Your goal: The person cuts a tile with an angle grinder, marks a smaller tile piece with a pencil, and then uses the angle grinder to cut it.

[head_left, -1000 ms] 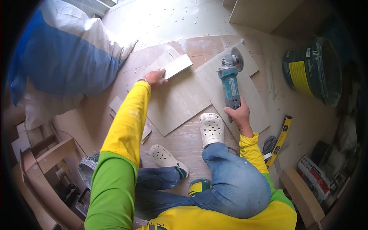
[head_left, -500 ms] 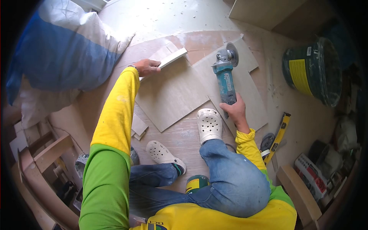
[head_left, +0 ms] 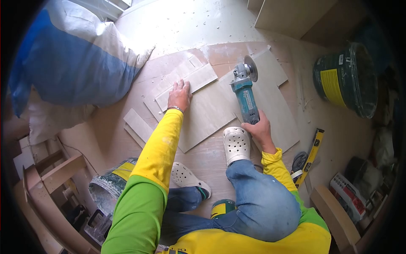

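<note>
My left hand (head_left: 180, 96) lies with fingers stretched over a narrow beige tile strip (head_left: 202, 78), which rests flat on a larger tile (head_left: 207, 116). My right hand (head_left: 259, 129) is wrapped round the rear body of a teal angle grinder (head_left: 246, 99). The grinder's disc (head_left: 251, 68) points away from me, upright on edge, above another large tile (head_left: 275, 108). Beside the grinder's rear end is my white clog (head_left: 236, 144). Smaller tile offcuts (head_left: 139, 122) lie on the floor left of the large tile.
A blue and white sack (head_left: 84, 59) stands at the left. Dark green buckets flank me, one at the right (head_left: 336, 84) and one at the left (head_left: 122, 171). A yellow spirit level (head_left: 311, 156) lies at the right, near a wooden frame (head_left: 334, 211). White chips dot the far floor.
The tile strip, held tilted on edge before, now lies flat. My left hand has moved right and down onto it, its fingers opened out. My right hand keeps the grinder nearly in place.
</note>
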### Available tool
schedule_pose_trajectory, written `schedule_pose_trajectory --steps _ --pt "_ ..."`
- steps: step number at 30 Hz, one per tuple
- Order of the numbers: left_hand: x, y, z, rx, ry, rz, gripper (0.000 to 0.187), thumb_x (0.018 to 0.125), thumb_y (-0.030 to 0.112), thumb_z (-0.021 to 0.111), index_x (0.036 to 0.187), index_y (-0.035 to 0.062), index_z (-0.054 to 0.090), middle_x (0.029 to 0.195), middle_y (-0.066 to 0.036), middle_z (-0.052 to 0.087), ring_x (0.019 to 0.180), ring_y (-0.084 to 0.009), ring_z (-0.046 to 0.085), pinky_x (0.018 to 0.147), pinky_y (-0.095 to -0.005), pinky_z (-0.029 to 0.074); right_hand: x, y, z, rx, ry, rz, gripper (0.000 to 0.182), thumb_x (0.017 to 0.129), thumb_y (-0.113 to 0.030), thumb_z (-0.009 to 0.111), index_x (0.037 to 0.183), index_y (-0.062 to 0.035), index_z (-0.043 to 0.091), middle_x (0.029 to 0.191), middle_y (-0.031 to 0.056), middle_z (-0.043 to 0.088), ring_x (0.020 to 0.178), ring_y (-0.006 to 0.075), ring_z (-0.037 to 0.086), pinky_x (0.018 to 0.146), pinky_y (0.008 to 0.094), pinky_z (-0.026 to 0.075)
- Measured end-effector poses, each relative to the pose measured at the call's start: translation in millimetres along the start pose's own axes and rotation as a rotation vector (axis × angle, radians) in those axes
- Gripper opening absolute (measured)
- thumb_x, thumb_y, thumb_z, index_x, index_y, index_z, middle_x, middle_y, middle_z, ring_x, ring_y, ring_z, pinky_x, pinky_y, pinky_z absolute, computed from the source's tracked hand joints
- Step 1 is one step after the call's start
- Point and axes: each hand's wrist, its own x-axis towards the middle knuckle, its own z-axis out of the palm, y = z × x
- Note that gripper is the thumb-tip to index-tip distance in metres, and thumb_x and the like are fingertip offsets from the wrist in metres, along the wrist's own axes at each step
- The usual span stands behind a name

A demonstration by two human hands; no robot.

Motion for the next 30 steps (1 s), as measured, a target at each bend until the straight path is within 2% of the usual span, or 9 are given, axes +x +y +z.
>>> schedule_pose_trajectory --steps 6,8,10,13,18,23,27,28,30 --pt "-33 48 3 0.016 0.143 -0.01 0.067 0.087 0.032 0.074 0.148 0.0146 0.051 0.16 -0.022 0.037 0.146 -0.0411 0.038 0.117 -0.0538 0.034 -9 5 -7 0.109 -0.019 0.032 0.053 0.068 -0.028 0.082 0.109 0.0002 0.065 0.094 0.0161 0.071 0.086 0.0296 0.068 0.082 0.0386 0.054" --pt "-65 76 14 -0.423 0.046 0.222 0.073 0.084 0.041 0.077 0.148 0.0151 0.052 0.16 -0.023 0.037 0.148 -0.0407 0.036 0.117 -0.056 0.031 -12 -3 -12 0.232 -0.054 0.092 0.051 0.069 -0.026 0.081 0.11 0.0002 0.065 0.094 0.0133 0.07 0.085 0.0247 0.066 0.082 0.0363 0.054" --pt "-106 115 14 -0.519 0.025 0.493 0.077 0.081 0.044 0.081 0.145 0.0105 0.055 0.16 -0.025 0.035 0.146 -0.0419 0.037 0.118 -0.0565 0.03 -10 5 -11 0.308 -0.055 0.1 0.049 0.07 -0.025 0.08 0.11 0.0003 0.065 0.094 0.0113 0.07 0.084 0.0221 0.065 0.08 0.0351 0.053" --pt "-141 157 14 -0.568 -0.041 0.515 0.079 0.08 0.047 0.081 0.144 0.0095 0.055 0.157 -0.025 0.039 0.145 -0.0425 0.038 0.117 -0.056 0.031 -5 1 -10 0.446 -0.067 0.11 0.046 0.073 -0.023 0.079 0.11 0.0004 0.064 0.094 0.008 0.068 0.083 0.018 0.063 0.078 0.0326 0.053" --pt "-147 181 20 -0.599 0.143 0.4 0.07 0.086 0.043 0.077 0.141 0.0071 0.054 0.156 -0.021 0.042 0.146 -0.0395 0.038 0.118 -0.0573 0.029 -7 -8 -14 0.526 -0.109 0.144 0.043 0.076 -0.021 0.077 0.111 0.0 0.063 0.095 0.0046 0.066 0.083 0.0147 0.061 0.077 0.0296 0.052" --pt "-147 182 24 -0.61 0.203 0.424 0.067 0.085 0.037 0.078 0.139 0.0044 0.054 0.155 -0.02 0.044 0.144 -0.0383 0.04 0.118 -0.0573 0.029 -7 -15 -11 0.657 -0.142 0.179 0.041 0.077 -0.02 0.076 0.111 -0.001 0.062 0.095 0.0042 0.066 0.083 0.0138 0.061 0.076 0.0284 0.052" --pt "-146 181 27 -0.585 0.25 0.396 0.07 0.08 0.031 0.082 0.137 0.0013 0.054 0.149 -0.021 0.051 0.14 -0.0405 0.045 0.115 -0.0547 0.034 -1 -10 0 0.659 -0.153 0.17 0.043 0.077 -0.023 0.078 0.111 -0.0011 0.063 0.094 0.0044 0.067 0.082 0.0138 0.062 0.076 0.0296 0.053" --pt "-142 175 28 -0.584 0.249 0.397 0.07 0.08 0.031 0.082 0.137 0.0013 0.054 0.149 -0.021 0.051 0.14 -0.0405 0.045 0.115 -0.0547 0.034 2 -10 3 0.523 -0.135 0.142 0.046 0.075 -0.024 0.078 0.111 -0.0011 0.063 0.094 0.007 0.068 0.082 0.0169 0.064 0.076 0.032 0.054" --pt "-124 152 29 -0.561 0.095 0.451 0.069 0.077 0.032 0.084 0.134 0.0029 0.059 0.146 -0.022 0.053 0.14 -0.0404 0.046 0.115 -0.0536 0.035 8 -15 10 0.389 -0.114 0.121 0.048 0.073 -0.026 0.079 0.111 -0.001 0.063 0.093 0.0097 0.07 0.082 0.02 0.066 0.077 0.0343 0.055"
